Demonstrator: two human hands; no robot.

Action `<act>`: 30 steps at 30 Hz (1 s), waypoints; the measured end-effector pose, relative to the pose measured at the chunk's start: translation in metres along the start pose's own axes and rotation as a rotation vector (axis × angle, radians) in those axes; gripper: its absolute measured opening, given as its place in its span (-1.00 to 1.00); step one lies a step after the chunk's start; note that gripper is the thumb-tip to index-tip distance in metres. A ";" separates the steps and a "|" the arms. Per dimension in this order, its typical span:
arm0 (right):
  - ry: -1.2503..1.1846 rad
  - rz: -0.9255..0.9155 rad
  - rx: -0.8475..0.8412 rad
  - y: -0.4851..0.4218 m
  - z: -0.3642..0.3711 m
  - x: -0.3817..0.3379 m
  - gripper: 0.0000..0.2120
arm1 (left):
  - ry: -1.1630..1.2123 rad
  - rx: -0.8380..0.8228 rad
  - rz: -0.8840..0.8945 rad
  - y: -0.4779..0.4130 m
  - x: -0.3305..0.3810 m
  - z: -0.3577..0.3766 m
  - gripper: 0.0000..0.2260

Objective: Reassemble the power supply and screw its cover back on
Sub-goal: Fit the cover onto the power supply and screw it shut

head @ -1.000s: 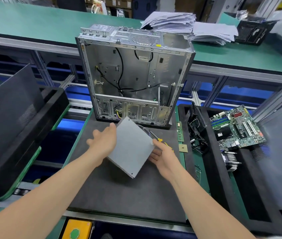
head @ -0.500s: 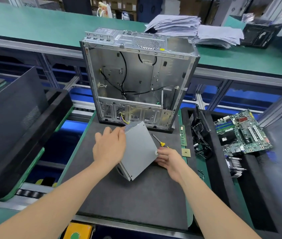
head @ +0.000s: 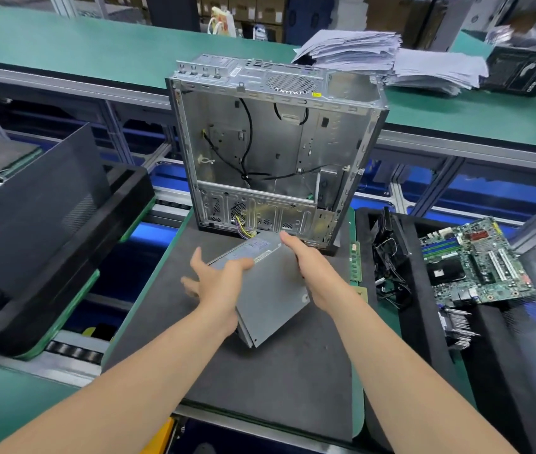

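Power supply (head: pixel 269 296): tilted on edge on the mat (head: pixel 260 388), just before the open case (head: pixel 273 142) (wires at its far end). Left hand (head: pixel 217 280) spread open against its left face; right hand (head: pixel 312 273) flat, fingers straight, along its right edge.

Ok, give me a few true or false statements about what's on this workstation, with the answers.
1. The left hand and right hand are both on the power supply. True.
2. The computer case lies flat on its side. False: it stands upright, with its open side facing the camera.
3. The motherboard is mounted inside the case. False: it lies in the black tray on the right.
4. A stack of papers sits on the green bench behind the case. True.
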State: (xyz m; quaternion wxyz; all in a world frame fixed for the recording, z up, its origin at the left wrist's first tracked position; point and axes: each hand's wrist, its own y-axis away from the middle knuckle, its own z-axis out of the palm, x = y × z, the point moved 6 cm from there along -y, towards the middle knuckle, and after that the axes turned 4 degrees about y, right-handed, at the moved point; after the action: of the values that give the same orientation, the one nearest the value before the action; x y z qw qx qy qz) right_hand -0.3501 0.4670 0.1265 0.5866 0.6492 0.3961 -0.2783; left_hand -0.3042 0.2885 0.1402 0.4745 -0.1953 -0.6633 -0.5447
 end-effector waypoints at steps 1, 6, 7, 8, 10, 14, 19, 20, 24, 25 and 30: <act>0.000 -0.003 0.029 0.003 0.000 0.000 -0.05 | 0.070 -0.009 -0.048 0.002 -0.005 0.002 -0.09; 0.011 -0.161 0.212 0.010 -0.004 0.007 -0.57 | 0.108 -0.032 0.032 0.005 -0.016 0.007 -0.04; -0.016 -0.193 0.230 0.011 -0.004 0.011 -0.63 | 0.054 -0.051 0.091 0.004 -0.015 0.006 -0.04; -0.063 -0.222 0.230 0.012 -0.003 0.018 -0.68 | 0.002 -0.069 0.158 0.002 -0.013 0.004 -0.06; -0.179 -0.254 0.197 0.016 0.001 0.033 -0.72 | -0.078 -0.099 0.268 -0.005 -0.008 -0.001 -0.09; -0.175 -0.256 0.192 0.022 0.013 0.042 -0.87 | -0.086 -0.108 0.314 -0.017 -0.009 -0.014 -0.24; -0.031 -0.288 0.303 0.023 0.018 0.033 -0.77 | 0.019 -0.083 0.304 -0.017 -0.026 -0.022 -0.48; -0.006 -0.303 0.311 0.023 0.017 0.033 -0.76 | 0.052 -0.093 0.282 -0.016 -0.029 -0.020 -0.50; 0.036 -0.363 0.282 0.024 0.015 0.031 -0.77 | 0.151 -0.091 0.221 -0.012 -0.033 -0.016 -0.52; 0.040 -0.389 0.278 0.026 0.015 0.030 -0.78 | 0.174 -0.092 0.210 -0.010 -0.033 -0.015 -0.51; 0.032 -0.438 0.265 0.034 0.021 0.027 -0.69 | 0.252 -0.100 0.145 -0.005 -0.034 -0.013 -0.58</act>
State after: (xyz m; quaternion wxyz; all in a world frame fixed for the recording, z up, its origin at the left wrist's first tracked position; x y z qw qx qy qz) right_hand -0.3045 0.4516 0.1193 0.4158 0.6234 0.4968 -0.4378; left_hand -0.2865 0.2842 0.1081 0.5817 -0.1962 -0.5546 -0.5618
